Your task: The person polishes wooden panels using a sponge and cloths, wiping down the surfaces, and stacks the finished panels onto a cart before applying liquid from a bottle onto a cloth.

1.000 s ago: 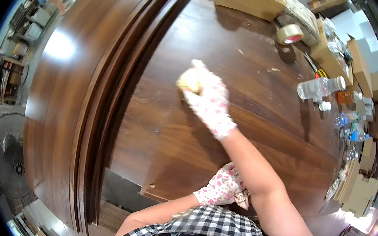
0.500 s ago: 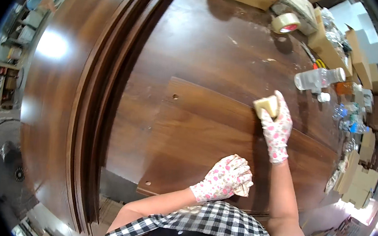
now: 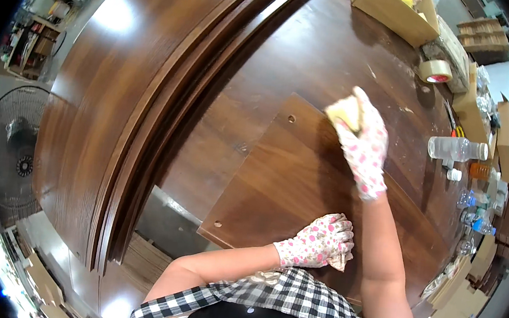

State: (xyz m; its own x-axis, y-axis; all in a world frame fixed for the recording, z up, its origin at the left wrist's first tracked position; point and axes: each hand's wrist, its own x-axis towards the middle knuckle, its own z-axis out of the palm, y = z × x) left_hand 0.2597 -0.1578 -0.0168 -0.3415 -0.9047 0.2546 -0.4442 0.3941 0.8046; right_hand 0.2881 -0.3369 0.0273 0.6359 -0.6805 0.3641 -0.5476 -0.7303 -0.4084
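Wiping a flat brown wooden panel (image 3: 301, 188)

Right hand (image 3: 363, 148) grips a yellow sponge (image 3: 343, 111) at the panel's far edge; left hand (image 3: 316, 248) presses its near edge, closed on nothing; finish shows no visible difference.

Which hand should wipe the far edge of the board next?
Probably the right hand: it holds the sponge on the board near its far edge. The left hand presses on the near edge.

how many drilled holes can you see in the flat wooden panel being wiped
2. One small round hole sits near the far corner of the brown wooden panel, left of the right hand; another hole is at its near left corner. Arms may hide more.
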